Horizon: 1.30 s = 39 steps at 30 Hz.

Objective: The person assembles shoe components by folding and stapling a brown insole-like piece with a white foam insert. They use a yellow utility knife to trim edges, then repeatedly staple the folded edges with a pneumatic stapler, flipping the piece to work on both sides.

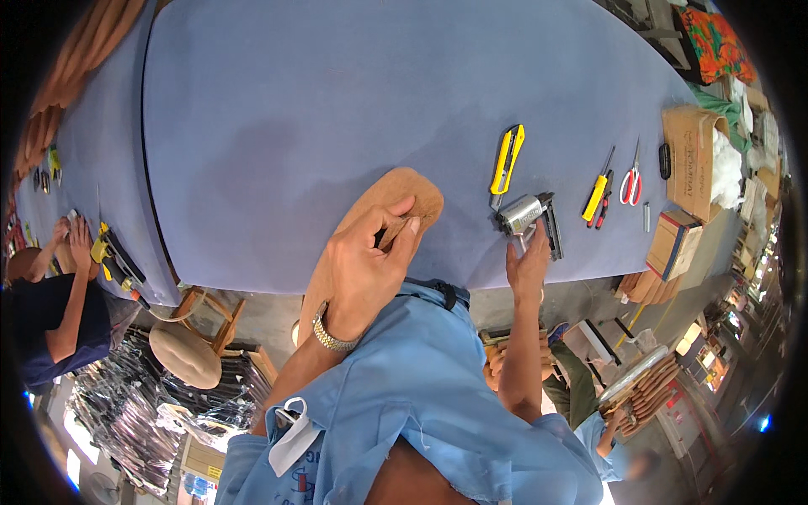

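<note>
My left hand, with a metal watch on its wrist, pinches the edge of a long, rounded brown fabric-covered piece. The piece slants over the table's near edge, and its lower part runs behind my wrist. My right hand is closed about the handle of a silver and black staple gun, whose nose rests at the tabletop. A yellow utility knife lies just beyond the staple gun.
On the blue table, a yellow screwdriver, red-handled scissors and a small black object lie to the right. A cardboard box with white stuffing stands beyond. At left, a co-worker works near another staple gun.
</note>
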Tool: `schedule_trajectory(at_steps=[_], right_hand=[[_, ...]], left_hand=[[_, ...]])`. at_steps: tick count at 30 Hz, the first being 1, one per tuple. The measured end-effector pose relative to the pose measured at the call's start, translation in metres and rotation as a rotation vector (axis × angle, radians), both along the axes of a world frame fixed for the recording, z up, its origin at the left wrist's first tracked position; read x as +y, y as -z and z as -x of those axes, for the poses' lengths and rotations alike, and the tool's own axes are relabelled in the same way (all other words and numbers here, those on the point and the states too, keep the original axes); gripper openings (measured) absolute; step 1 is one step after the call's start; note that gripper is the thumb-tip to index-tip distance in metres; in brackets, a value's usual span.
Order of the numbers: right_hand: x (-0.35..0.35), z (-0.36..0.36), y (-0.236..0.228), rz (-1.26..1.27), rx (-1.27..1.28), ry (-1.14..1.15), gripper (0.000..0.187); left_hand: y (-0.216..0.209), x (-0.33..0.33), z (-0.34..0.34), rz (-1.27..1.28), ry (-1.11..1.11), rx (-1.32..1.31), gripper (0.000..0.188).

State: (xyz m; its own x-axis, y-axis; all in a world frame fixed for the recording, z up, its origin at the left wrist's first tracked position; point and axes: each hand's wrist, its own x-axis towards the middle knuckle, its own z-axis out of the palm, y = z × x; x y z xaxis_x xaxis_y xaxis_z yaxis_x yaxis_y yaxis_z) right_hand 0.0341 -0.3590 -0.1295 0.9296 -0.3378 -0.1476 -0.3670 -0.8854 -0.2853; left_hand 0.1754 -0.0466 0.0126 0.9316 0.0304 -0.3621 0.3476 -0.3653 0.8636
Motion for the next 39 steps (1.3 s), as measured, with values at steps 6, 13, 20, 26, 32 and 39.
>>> schedule_trajectory(at_steps=[6, 13, 20, 26, 32, 39], right_hand=[[-0.016, -0.037, -0.033, -0.293, 0.06, 0.064, 0.067], [0.077, -0.052, -0.185, -0.702, 0.135, 0.024, 0.047], [0.112, -0.076, -0.216, -0.568, 0.122, -0.33, 0.057], [0.119, -0.082, -0.221, -0.521, 0.203, -0.353, 0.065], [0.115, -0.079, -0.217, -0.524, 0.294, -0.34, 0.082], [0.116, -0.086, -0.219, -0.498, 0.355, -0.382, 0.083]], left_hand=[[0.007, 0.004, 0.0, 0.095, -0.019, -0.025, 0.014], [0.006, 0.002, 0.002, 0.237, -0.075, 0.022, 0.01], [0.02, 0.004, 0.01, 0.281, -0.067, 0.031, 0.006], [0.017, 0.007, 0.006, 0.226, -0.024, -0.031, 0.006], [0.019, 0.009, 0.006, 0.239, -0.023, -0.046, 0.007], [0.017, 0.008, 0.006, 0.267, -0.035, 0.042, 0.008]])
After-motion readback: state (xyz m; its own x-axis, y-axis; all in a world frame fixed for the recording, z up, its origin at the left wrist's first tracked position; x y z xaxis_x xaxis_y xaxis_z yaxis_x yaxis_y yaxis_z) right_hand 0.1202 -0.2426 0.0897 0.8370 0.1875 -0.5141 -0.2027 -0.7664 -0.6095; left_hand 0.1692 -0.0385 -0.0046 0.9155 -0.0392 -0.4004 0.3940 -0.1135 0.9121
